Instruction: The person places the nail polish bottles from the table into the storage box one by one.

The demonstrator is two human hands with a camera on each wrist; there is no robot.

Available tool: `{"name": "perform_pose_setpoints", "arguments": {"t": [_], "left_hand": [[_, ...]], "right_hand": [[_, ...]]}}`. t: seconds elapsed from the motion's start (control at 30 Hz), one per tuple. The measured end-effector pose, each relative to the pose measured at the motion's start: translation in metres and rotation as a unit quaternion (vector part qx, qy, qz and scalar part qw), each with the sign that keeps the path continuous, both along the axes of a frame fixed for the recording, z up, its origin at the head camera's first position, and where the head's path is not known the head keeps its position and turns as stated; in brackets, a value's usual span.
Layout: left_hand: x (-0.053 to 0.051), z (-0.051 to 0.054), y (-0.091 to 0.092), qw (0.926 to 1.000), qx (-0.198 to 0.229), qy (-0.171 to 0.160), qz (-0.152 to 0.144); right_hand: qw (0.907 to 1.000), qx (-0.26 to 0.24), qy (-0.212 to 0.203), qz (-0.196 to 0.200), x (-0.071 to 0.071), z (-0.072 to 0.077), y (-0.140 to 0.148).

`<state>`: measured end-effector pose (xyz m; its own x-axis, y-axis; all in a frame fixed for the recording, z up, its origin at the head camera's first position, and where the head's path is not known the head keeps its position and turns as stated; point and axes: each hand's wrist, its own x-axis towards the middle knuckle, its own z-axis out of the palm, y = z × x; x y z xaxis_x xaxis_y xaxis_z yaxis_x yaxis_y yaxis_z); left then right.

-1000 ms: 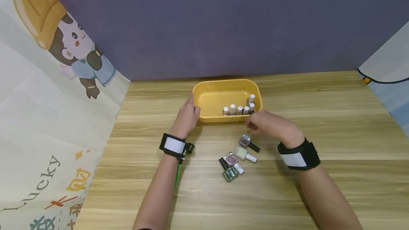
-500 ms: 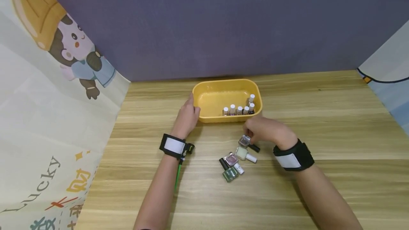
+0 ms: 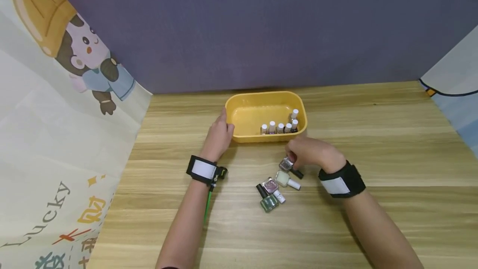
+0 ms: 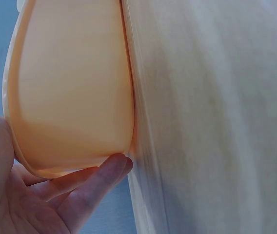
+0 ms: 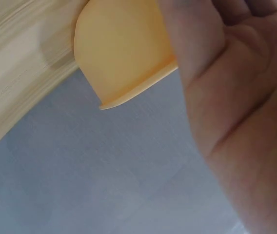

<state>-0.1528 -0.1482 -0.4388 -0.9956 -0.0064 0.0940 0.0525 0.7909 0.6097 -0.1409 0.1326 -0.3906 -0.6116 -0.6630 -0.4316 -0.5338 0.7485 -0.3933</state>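
Clasping lower-left corner of yellow tray [image 3: 244, 116], mid-frame in head view, with left grip [image 3: 218, 136]; fingers against the tray's end wall at lower left of left wrist view. Bent down onto grey glitter bottle [image 3: 286, 164], right of centre and just below the tray, with right grip [image 3: 314, 152], fingers curled over the join of glass and cap; cannot tell from any view whether pinched or merely touched. Counted in tray: six white-capped bottles [image 3: 272, 125], caps up, five in a row along the lower wall, one above the row's right end. Lying on worktop [image 3: 310, 227], stepping down and left from the grey one: pale bottle [image 3: 282, 178] just beside it, then pink bottle [image 3: 270, 185], then green bottle [image 3: 269, 204], black cap toward upper left. Noted also: black strap [image 3: 203, 169] at each wrist, printed curtain [image 3: 41, 128] down left of frame, blue-grey panel [image 3: 261, 32] across top
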Motion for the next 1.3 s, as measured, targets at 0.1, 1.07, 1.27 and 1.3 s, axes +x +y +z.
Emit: {"name": "perform_pose_setpoints", "arguments": {"t": [0.1,1.07,1.27,1.3], "left_hand": [[-0.0002,0.0006,0.0001,1.0,-0.001,0.0,0.001],[0.0,0.0029,-0.0005,1.0,0.003,0.002,0.001],[0.0012,0.0034,0.0002,1.0,0.001,-0.003,0.0],[0.0013,0.0034,0.0003,1.0,0.0,-0.004,0.0]], "right_hand": [[1.0,0.005,-0.006,0.0,-0.0013,-0.0014,0.0002],[0.9998,0.016,0.006,-0.007,-0.0004,-0.0061,-0.0089],[0.9992,0.037,0.0,-0.017,-0.0015,-0.0085,-0.0072],[0.999,0.041,-0.003,-0.02,-0.0017,-0.0088,-0.0067]]}}
